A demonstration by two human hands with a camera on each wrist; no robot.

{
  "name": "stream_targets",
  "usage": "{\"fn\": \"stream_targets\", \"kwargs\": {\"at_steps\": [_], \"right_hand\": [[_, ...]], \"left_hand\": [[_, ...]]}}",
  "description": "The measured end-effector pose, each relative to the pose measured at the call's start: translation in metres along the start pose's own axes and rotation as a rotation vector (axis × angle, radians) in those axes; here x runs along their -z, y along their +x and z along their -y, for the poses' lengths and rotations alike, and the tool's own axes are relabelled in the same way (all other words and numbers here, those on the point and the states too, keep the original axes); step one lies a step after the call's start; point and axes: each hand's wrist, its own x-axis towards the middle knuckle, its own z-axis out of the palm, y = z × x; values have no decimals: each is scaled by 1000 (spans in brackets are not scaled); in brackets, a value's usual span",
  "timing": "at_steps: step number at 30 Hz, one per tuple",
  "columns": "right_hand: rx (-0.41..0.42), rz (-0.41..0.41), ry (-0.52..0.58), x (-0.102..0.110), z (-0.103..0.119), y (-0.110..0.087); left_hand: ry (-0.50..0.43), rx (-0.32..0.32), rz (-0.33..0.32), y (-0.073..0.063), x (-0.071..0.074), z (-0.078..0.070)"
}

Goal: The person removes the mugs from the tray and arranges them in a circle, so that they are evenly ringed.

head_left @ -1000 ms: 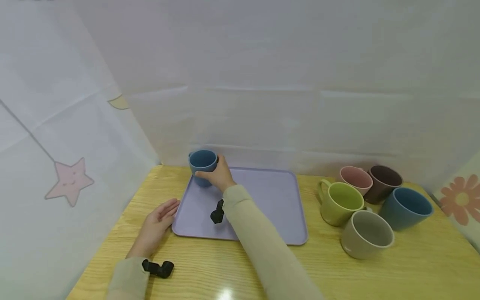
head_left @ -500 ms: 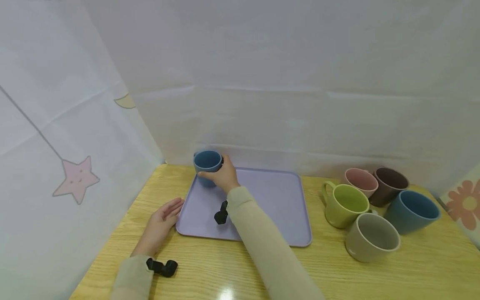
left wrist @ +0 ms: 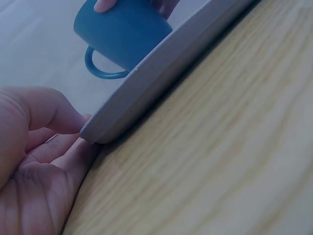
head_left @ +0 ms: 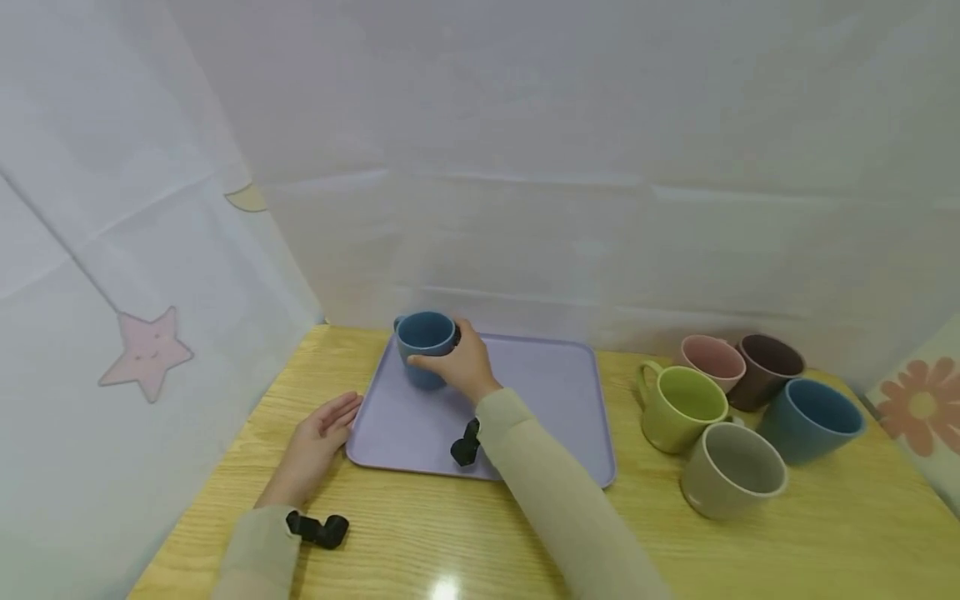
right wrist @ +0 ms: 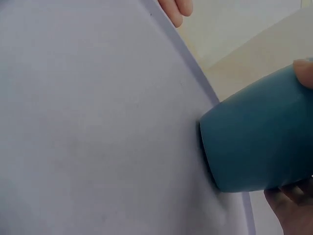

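Observation:
My right hand [head_left: 467, 365] grips a blue mug [head_left: 424, 333] around its side, thumb at the front and fingers behind. The mug is upright over the back left part of a lilac tray [head_left: 540, 400], its handle pointing left. In the right wrist view the base of the mug [right wrist: 254, 137] sits right at the tray surface. My left hand [head_left: 318, 433] rests beside the tray's left edge, fingers extended and relaxed. In the left wrist view its fingertips touch the tray's rim [left wrist: 142, 78] near the corner.
On the wooden table [head_left: 390, 533], right of the tray, stand a green mug [head_left: 675, 412], a pink mug [head_left: 712, 358], a brown mug [head_left: 765, 367], a larger blue mug [head_left: 810, 425] and a grey mug [head_left: 727, 479]. A white cloth backdrop [head_left: 525, 208] borders the table's back.
The right hand has moved the blue mug a little to the right and nearer, further in from the tray's back left corner. My left hand has stayed at the tray's edge.

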Motion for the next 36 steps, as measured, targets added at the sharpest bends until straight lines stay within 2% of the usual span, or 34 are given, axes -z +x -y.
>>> {"fn": "stream_targets", "kwargs": {"at_steps": [10,19,26,36], "right_hand": [[-34,-13,-11,25,-1,-31],[-44,-34,19,48,-5,-61],[-3,-77,28,67,-10,-79],[64,-137,71,101,-4,-108]], "left_hand": [[5,-8,13,1,0,-3],[20,-12,23,2,1,0],[24,-15,19,1,2,-2],[43,-12,25,2,3,1]]}}
